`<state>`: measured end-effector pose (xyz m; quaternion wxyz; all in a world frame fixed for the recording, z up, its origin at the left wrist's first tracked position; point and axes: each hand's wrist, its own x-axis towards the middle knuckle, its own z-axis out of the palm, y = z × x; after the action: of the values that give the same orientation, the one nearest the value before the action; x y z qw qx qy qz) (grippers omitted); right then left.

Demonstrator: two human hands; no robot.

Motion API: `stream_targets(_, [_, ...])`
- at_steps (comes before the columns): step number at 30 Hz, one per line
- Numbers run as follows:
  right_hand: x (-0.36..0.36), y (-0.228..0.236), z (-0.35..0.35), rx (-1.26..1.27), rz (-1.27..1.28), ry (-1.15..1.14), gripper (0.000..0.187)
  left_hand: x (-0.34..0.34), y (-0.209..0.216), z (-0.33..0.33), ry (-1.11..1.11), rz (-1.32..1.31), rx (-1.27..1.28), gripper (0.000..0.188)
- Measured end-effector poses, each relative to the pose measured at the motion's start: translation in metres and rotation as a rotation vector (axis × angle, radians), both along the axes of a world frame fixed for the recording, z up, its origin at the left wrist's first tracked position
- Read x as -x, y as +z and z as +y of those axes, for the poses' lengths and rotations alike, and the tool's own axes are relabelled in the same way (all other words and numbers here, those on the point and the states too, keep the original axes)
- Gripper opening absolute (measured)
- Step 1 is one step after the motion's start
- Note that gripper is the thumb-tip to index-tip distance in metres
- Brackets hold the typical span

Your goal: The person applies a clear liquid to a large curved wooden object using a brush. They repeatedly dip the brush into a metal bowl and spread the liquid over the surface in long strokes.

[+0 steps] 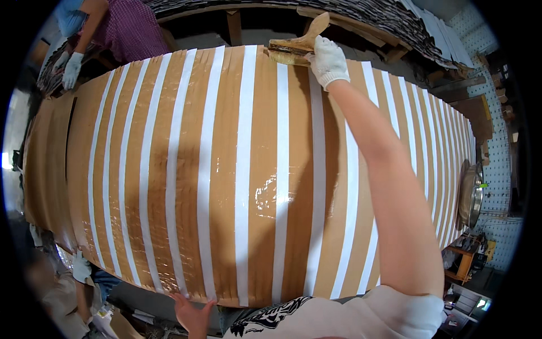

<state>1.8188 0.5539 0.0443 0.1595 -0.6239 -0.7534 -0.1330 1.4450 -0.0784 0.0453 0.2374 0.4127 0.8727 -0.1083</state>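
Brown sheets with white stripes (243, 169) cover a long table in front of me, their surface wrinkled and shiny in the middle and left parts. At the far edge my right hand (330, 62), in a white knit glove, is closed around a wide wooden brush (296, 44). Its pale bristles rest on or just above the far ends of the sheets; I cannot tell which. My left hand (193, 315) is bare and lies at the near edge, fingers and thumb apart, fingertips touching the brown sheet's border.
A metal bowl (470, 195) stands at the right end. At the left lies a plain brown sheet (48, 152). Co-workers' gloved hands show at upper left (72, 70) and lower left (82, 268). Layered dark sheets (372, 22) lie on a wooden rack behind.
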Motion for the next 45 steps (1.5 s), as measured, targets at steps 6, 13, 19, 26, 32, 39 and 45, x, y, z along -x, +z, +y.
stream_targets(6, [-0.014, 0.033, 0.018, -0.125, 0.255, 0.063, 0.036, -0.006, 0.009, 0.011, -0.098, 0.030, -0.127, 0.103])
stream_targets(13, [-0.014, 0.006, 0.013, 0.288, 0.378, 0.111, 0.036, -0.005, 0.008, 0.002, 0.015, -0.060, -0.108, 0.110])
stream_targets(19, [0.027, 0.046, 0.026, 0.020, 0.377, 0.077, 0.037, -0.003, 0.006, 0.002, -0.043, -0.002, -0.123, 0.110])
stream_targets(26, [0.129, 0.006, -0.005, 0.270, 0.192, 0.254, 0.043, -0.007, 0.017, 0.019, 0.050, -0.063, -0.018, 0.104])
stream_targets(32, [0.165, 0.031, 0.022, 0.041, 0.188, 0.157, 0.032, 0.004, 0.008, 0.006, -0.002, -0.052, -0.062, 0.109])
stream_targets(39, [0.207, -0.002, 0.024, 0.275, 0.155, 0.314, 0.040, 0.002, 0.021, 0.026, 0.043, -0.118, -0.049, 0.119])
stream_targets(45, [0.237, 0.024, 0.042, 0.075, 0.145, 0.105, 0.036, 0.002, 0.013, 0.014, -0.030, -0.090, -0.086, 0.117])
